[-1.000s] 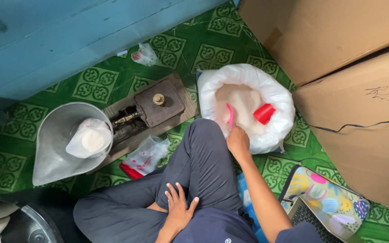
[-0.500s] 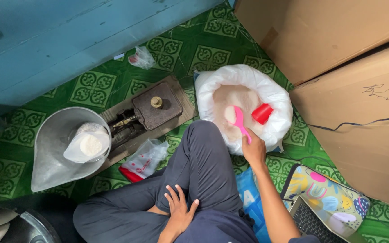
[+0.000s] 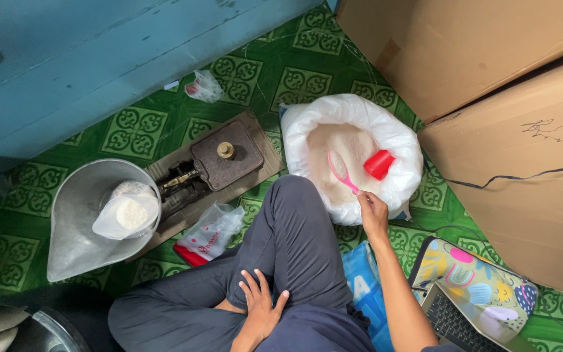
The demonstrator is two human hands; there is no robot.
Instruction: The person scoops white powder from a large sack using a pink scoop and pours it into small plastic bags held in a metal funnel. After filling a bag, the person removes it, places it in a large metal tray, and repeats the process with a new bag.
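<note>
The person sits cross-legged on a green patterned floor, and the right hand holds the handle end of a pink scoop, the grip closed around it just at the near rim of a white sack. From the grip the scoop runs up and to the left, so that its bowl lies well inside the sack's open mouth, resting on or just above the pale granular stuff that fills it; whether the bowl is loaded is hard to tell, though it looks whitish. A red cup lies in the sack just to the right of the scoop's bowl, close to it but apart. The left hand rests flat on the person's lap with the fingers spread, holding nothing. To the left of the raised knee stands a dark metal weighing scale on a piece of cardboard, and its grey metal pan carries a clear plastic bag partly filled with the same white stuff. A crumpled plastic bag with red print lies on the floor between the scale and the leg. Large cardboard boxes stand behind and to the right of the sack, and a colourful pouch lies by a laptop beside the right forearm.
</note>
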